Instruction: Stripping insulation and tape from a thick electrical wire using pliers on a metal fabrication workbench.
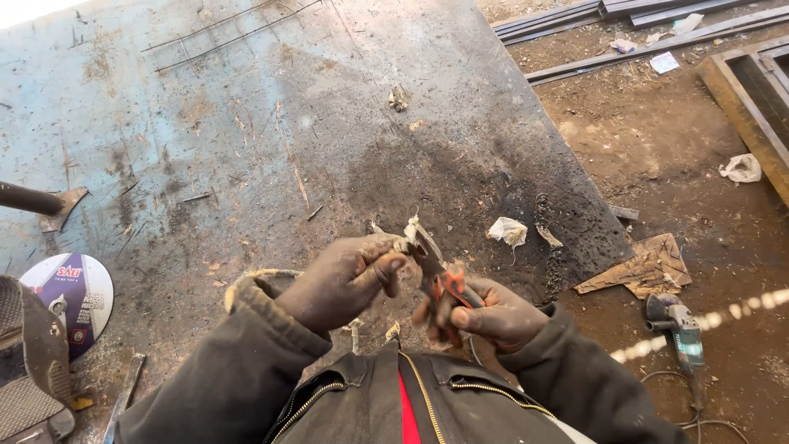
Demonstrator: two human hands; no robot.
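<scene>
My right hand (493, 314) grips the red handles of a pair of pliers (436, 275), whose metal jaws point up and to the left. My left hand (341, 279) pinches a thin pale cable or wire (263, 274) at its end, right at the plier jaws. The cable loops back over my left sleeve. Both hands are held close to my chest, above the near edge of a worn blue-grey metal table (246, 123).
A cutting disc (70, 296) and a dark tool (33, 362) lie at the table's left. Thin rods (230, 29) lie at the far side. Crumpled paper (507, 231) sits near the table edge. An angle grinder (678, 329), cardboard (645, 267) and steel profiles (657, 33) are on the dirt floor.
</scene>
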